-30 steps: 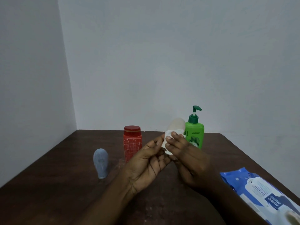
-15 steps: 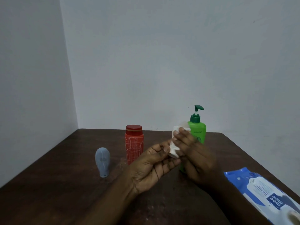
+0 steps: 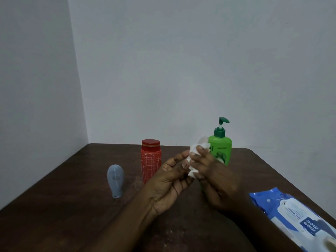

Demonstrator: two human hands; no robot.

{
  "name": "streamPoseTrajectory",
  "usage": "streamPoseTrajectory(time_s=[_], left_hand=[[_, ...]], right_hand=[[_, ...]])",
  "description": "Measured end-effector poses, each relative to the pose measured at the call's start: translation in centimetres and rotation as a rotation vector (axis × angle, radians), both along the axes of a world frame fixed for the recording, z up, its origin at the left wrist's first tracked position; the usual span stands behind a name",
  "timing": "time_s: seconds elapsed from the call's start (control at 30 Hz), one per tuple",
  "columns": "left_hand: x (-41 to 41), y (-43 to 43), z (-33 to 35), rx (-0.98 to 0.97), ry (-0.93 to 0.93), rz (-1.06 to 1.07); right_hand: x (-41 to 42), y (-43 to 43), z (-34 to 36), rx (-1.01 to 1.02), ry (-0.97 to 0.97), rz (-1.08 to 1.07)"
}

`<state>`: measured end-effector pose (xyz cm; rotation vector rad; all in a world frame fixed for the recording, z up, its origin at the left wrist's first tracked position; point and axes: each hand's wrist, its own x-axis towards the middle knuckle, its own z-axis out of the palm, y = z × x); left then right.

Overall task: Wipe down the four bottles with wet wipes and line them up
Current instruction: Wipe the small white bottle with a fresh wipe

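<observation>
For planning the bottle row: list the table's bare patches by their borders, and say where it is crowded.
Bare: from the grey bottle left to the table edge; the near-left corner; between green pump bottle and wipes pack. Crowded: centre, left hand and right hand beside the red bottle.

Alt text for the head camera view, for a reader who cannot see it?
The left hand and right hand hold a white wipe wrapped round a small pale bottle above a dark brown table. On the table stand a grey bottle, a red bottle and a green pump bottle; a blue wipes pack lies at right.
</observation>
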<state>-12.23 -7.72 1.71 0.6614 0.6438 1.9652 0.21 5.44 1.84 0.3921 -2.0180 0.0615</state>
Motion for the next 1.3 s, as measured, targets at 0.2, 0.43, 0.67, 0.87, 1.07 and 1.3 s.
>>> streamPoseTrajectory(time_s=[0.2,0.43,0.67,0.87,1.07,1.3], left_hand=[[-0.1,-0.1,0.2,0.086,0.009,-0.027],[0.2,0.0,0.3,0.084,-0.016,0.024],[0.7,-0.1,0.3,-0.033,0.068,0.107],[0.9,-0.2,0.4,-0.016,0.142,0.180],[0.7,0.1,-0.1,0.007,0.120,0.140],[0.7,0.1,0.0,0.041,0.118,0.108]], right_hand=[[0.0,-1.0,0.0,0.092,-0.006,-0.006],[-0.4,0.1,0.0,0.070,0.056,-0.092],[-0.5,2.7,0.0,-0.119,0.141,-0.231],[-0.7,1.0,-0.6,0.004,0.044,-0.076],[-0.4,0.3,-0.1,0.019,0.018,0.036],[-1.0,0.6,-0.3,0.022,0.027,-0.008]])
